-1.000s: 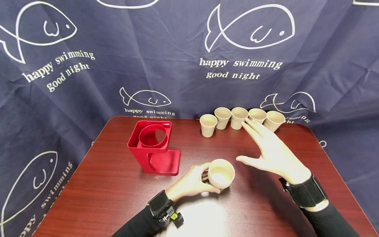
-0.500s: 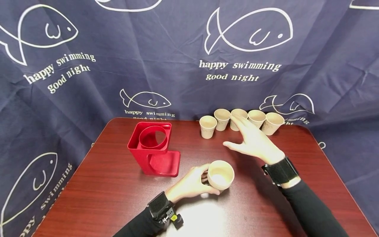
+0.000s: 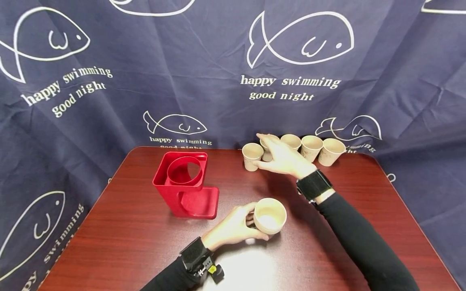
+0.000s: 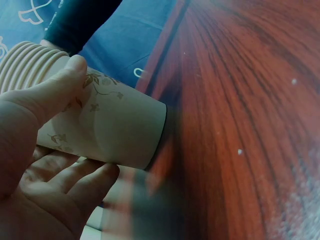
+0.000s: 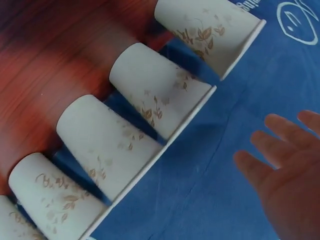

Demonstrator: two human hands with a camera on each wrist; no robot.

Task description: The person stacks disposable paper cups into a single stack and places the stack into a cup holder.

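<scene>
My left hand (image 3: 236,226) grips a stack of nested paper cups (image 3: 270,216) near the table's middle. In the left wrist view several rims of the stack (image 4: 115,120) show above the thumb, and brown flowers are printed on the side. My right hand (image 3: 285,157) reaches over the row at the back, fingers spread and holding nothing. Its thumb overlaps the leftmost paper cup (image 3: 252,155), and its fingers partly cover the one beside it. In the right wrist view the right hand (image 5: 295,175) is apart from the row of upright flowered cups (image 5: 107,142).
A red plastic holder (image 3: 182,184) with a round ring on top and a flat base stands on the left of the wooden table (image 3: 116,234). More paper cups (image 3: 331,151) stand along the back edge, close to a blue fish-print curtain (image 3: 218,60).
My right hand has moved left along the row, from the right-hand cups to the leftmost ones. The left hand and its stack have stayed in place.
</scene>
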